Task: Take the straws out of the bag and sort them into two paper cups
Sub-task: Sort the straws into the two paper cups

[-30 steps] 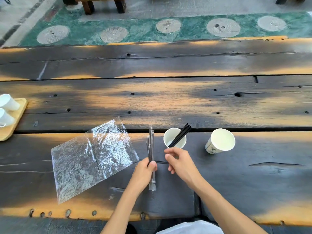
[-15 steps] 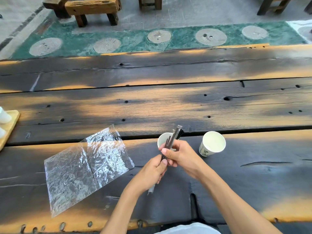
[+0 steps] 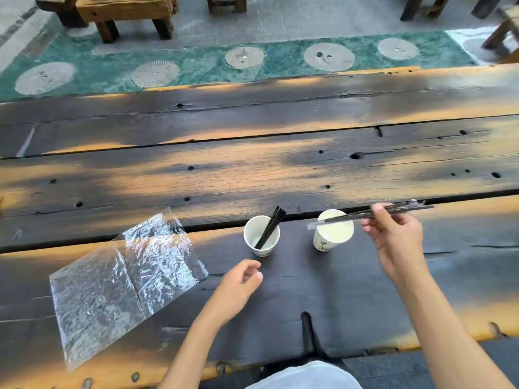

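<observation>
Two white paper cups stand on the dark wooden table [image 3: 280, 169]. The left cup [image 3: 261, 236] holds several bare black straws [image 3: 271, 228] leaning to the right. The right cup [image 3: 333, 230] looks empty. My right hand [image 3: 396, 240] pinches a bundle of wrapped black straws [image 3: 365, 215] held nearly level, its left end over the right cup. My left hand [image 3: 238, 284] hovers in front of the left cup, fingers loosely curled, holding nothing. The clear plastic bag [image 3: 123, 279] lies flat and crumpled at the left.
Beyond the table's far edge lies a green strip of floor with round stone discs [image 3: 328, 56]. A wooden bench [image 3: 126, 12] and stool legs stand further back. The near table edge runs just above my white clothing [image 3: 303, 374].
The wrapped straws passed from my left hand to my right, which carried them rightward over the right cup. My left hand let go and dropped back. The camera shifted right.
</observation>
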